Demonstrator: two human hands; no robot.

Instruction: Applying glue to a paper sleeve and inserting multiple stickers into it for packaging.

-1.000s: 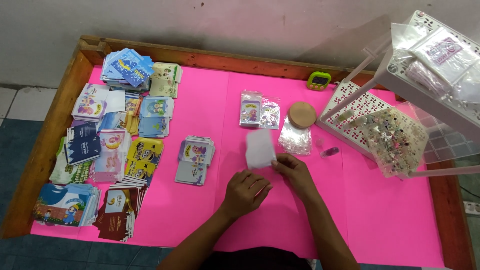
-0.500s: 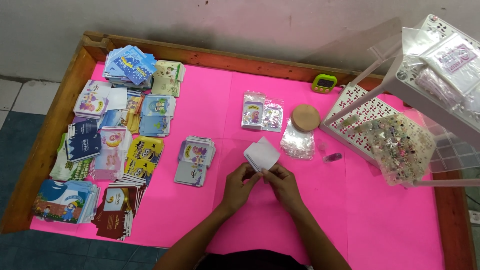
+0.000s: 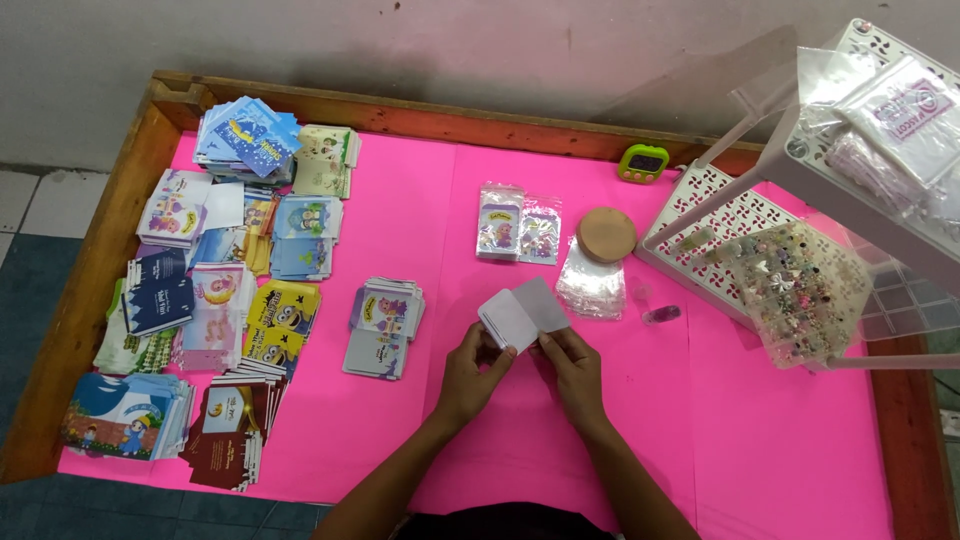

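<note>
Above the pink tabletop (image 3: 400, 440), left to right: my left hand (image 3: 468, 372) pinches the lower left edge of a small folded white card (image 3: 522, 314); my right hand (image 3: 572, 368) grips its lower right edge, holding it half open near the clear plastic sleeves (image 3: 592, 284).

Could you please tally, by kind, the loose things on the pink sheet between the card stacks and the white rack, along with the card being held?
White folded card, held by left hand and right hand: 1
Printed shiny pouches: 2
Round wooden lid: 1
Pile of clear plastic bags: 1
Green timer: 1
Total: 6
</note>
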